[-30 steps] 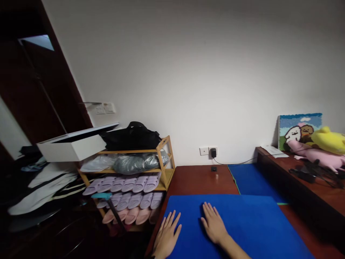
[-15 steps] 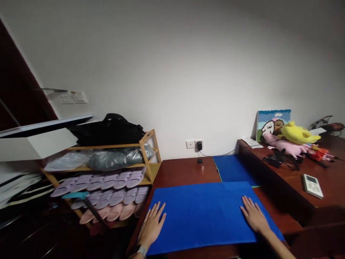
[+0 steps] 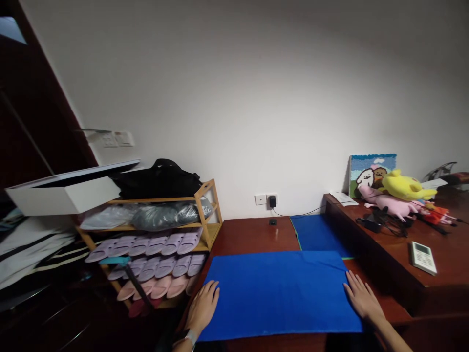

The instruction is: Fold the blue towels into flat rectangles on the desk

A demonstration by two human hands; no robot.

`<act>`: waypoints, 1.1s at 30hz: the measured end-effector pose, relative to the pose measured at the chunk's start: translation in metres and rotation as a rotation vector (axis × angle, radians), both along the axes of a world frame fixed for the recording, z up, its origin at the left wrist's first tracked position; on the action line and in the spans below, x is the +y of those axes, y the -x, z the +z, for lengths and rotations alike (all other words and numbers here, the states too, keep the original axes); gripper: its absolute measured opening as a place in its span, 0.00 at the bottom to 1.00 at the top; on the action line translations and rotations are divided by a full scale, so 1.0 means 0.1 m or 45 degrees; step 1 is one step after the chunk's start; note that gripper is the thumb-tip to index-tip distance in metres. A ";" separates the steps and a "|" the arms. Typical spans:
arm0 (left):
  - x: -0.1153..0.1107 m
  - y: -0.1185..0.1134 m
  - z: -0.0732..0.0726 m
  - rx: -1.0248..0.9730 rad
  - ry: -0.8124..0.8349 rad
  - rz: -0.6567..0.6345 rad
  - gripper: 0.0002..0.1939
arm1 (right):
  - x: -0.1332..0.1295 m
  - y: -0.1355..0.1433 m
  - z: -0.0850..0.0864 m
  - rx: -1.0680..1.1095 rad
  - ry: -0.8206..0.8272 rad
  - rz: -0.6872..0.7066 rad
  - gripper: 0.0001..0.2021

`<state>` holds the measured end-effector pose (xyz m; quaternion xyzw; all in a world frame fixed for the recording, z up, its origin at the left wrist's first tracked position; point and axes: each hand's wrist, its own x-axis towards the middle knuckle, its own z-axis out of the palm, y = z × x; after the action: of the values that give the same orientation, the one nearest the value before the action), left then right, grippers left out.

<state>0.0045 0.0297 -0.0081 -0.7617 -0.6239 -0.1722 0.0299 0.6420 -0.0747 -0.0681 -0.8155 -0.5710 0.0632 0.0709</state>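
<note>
Head view: blue cloth (image 3: 278, 293) on reddish table (image 3: 252, 234), white wall (image 3: 242, 107) behind.
Left hand (image 3: 203, 304) and right hand (image 3: 363, 296) rest at cloth's edges, fingers released; shoe rack (image 3: 202, 219) holds lilac slippers (image 3: 188, 240).

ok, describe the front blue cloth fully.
The blue cloth is a plain, roughly rectangular sheet, apparently thin, soft fabric. It lies spread on the reddish-brown table, mostly smooth, with small creases near its far right corner. The left hand rests at its left edge, the right hand at its right edge, both palm down. Behind it is another blue sheet; whether they overlap is unclear.
</note>
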 end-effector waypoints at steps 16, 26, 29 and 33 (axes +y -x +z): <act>-0.21 0.14 -0.16 -0.067 0.084 -0.092 0.29 | 0.30 1.04 0.26 -0.045 -0.047 0.237 0.38; -0.17 0.15 -0.14 0.021 0.099 -0.058 0.30 | 0.52 3.16 0.83 0.309 -0.044 0.800 0.38; -0.14 0.17 -0.17 0.014 0.084 -0.062 0.30 | 0.48 2.77 0.70 0.267 -0.042 0.742 0.37; -0.12 0.15 -0.16 0.009 0.078 -0.061 0.30 | 0.34 1.67 0.47 0.156 -0.042 0.491 0.36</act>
<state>-0.0105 0.0181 -0.0241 -0.7775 -0.6103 -0.1512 0.0047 0.4752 -0.0407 -0.0206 -0.6843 -0.7122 0.1156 0.1055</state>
